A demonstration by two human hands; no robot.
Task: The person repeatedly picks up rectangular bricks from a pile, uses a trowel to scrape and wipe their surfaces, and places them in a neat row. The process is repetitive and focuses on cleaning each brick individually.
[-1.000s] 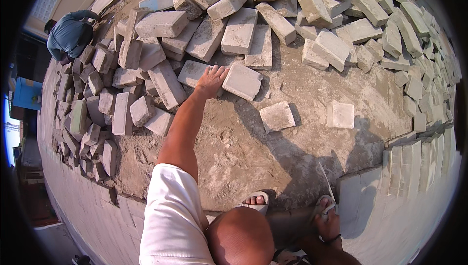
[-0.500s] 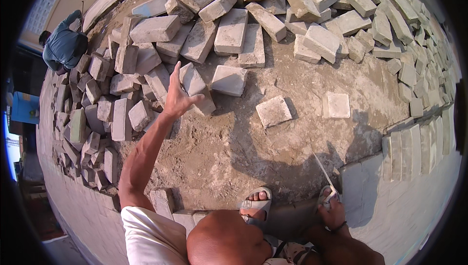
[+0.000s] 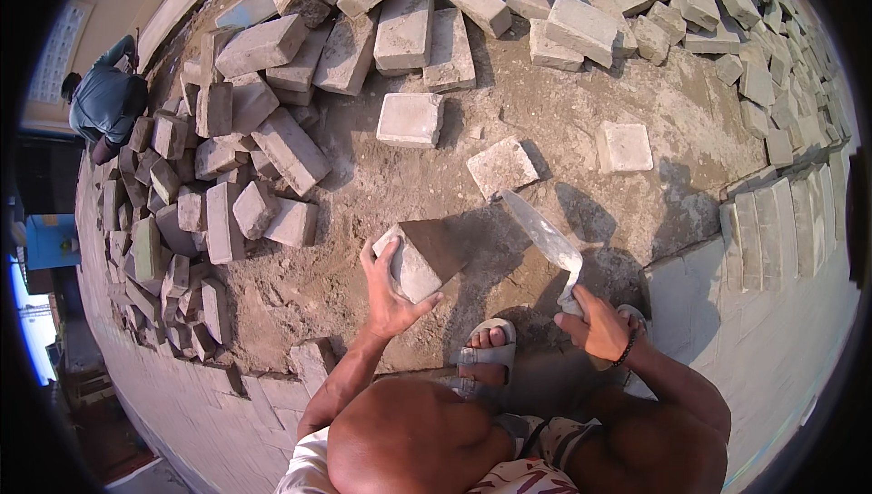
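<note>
My left hand [image 3: 391, 305] is closed round the end of a grey paving brick [image 3: 414, 269], lifted and tilted above the dirt, its far side dark in shadow. A trowel [image 3: 543, 232] is in my right hand [image 3: 595, 323], the fingers wrapped round its handle and the blade slanting up to the left. Its tip reaches the near edge of a rough half brick [image 3: 502, 168] in the picture. Another pale brick [image 3: 411, 120] lies farther left, and a squarish one [image 3: 627, 147] rests on the soil to the right.
Loose bricks are heaped at the left [image 3: 227, 222] and far side [image 3: 581, 29]. A row of bricks on edge [image 3: 772, 231] stands at the right. Near my sandalled foot [image 3: 488, 353] runs the edge of laid paving. Another person [image 3: 109, 99] bends over at the far left.
My left hand has picked a brick off the left heap and drawn it toward me. My right hand has risen from beside my foot, swinging the trowel up and left.
</note>
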